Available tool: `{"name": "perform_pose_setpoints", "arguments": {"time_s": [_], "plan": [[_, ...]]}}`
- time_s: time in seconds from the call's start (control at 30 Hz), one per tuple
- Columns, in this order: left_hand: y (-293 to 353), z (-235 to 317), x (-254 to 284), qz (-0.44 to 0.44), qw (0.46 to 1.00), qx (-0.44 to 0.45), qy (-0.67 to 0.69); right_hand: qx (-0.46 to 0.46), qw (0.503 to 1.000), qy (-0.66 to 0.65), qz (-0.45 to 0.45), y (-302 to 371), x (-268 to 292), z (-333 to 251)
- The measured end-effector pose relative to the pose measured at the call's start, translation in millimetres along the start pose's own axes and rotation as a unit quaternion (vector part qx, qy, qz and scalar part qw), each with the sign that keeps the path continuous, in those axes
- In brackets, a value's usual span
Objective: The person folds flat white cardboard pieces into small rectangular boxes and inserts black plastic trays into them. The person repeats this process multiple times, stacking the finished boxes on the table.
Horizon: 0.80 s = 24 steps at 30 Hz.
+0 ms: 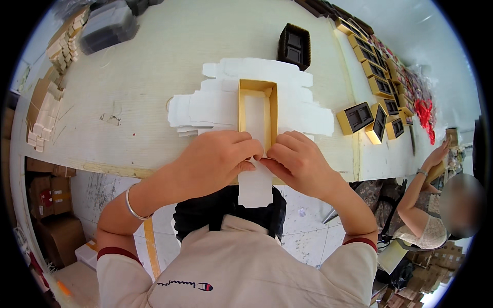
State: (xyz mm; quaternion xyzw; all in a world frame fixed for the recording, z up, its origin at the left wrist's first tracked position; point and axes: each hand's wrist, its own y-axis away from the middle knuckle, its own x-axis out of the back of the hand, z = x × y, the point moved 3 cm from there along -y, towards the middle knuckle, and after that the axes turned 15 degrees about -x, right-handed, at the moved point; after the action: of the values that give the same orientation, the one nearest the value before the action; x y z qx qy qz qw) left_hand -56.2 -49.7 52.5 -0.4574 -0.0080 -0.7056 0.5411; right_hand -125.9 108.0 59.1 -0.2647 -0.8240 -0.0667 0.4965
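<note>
Directly in front of me is a small rectangular carton box [273,115], its walls gold and its floor white. It lies on a stack of flat white die-cut carton blanks [205,110]. My left hand [218,156] pinches the box's near end at the left corner. At the right corner, the fingers of my right hand [303,161] close on the same end, nearly touching the left ones. Below both hands a white flap [255,189] hangs past the table edge. The fingers partly hide the near wall and corners.
Beyond the blanks stands a stack of dark plastic tray inserts [294,46]. Several gold boxes with dark inserts [355,118] line the right side, near red ribbon [425,115]. Folded pale cartons [49,110] fill the left edge. A co-worker's arm [413,197] is at right.
</note>
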Motion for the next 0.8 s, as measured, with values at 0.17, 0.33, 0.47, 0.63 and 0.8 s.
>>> {"name": "perform_pose_setpoints", "arguments": {"time_s": [0.17,0.33,0.47,0.63,0.8], "plan": [[0.5,0.9,-7.7,0.077,0.996,0.028,0.024,-0.058,0.997,-0.048,-0.005,5.6,-1.6,-4.7],[0.9,1.6,-5.2,0.042,0.998,0.042,0.025,-0.039,0.999,0.013,0.018,27.8,6.4,-14.5],[-1.8,3.1,-3.8,0.036,0.998,0.045,0.033,0.016,0.995,0.047,0.088,32.8,-6.1,-13.4],[-4.7,-0.6,5.8,0.002,0.965,0.148,0.218,0.007,0.99,-0.115,0.082,20.2,-9.4,3.1],[0.7,-5.4,12.8,-0.046,0.943,0.151,0.292,-0.083,0.956,-0.267,0.086,10.0,-11.4,4.5]]}}
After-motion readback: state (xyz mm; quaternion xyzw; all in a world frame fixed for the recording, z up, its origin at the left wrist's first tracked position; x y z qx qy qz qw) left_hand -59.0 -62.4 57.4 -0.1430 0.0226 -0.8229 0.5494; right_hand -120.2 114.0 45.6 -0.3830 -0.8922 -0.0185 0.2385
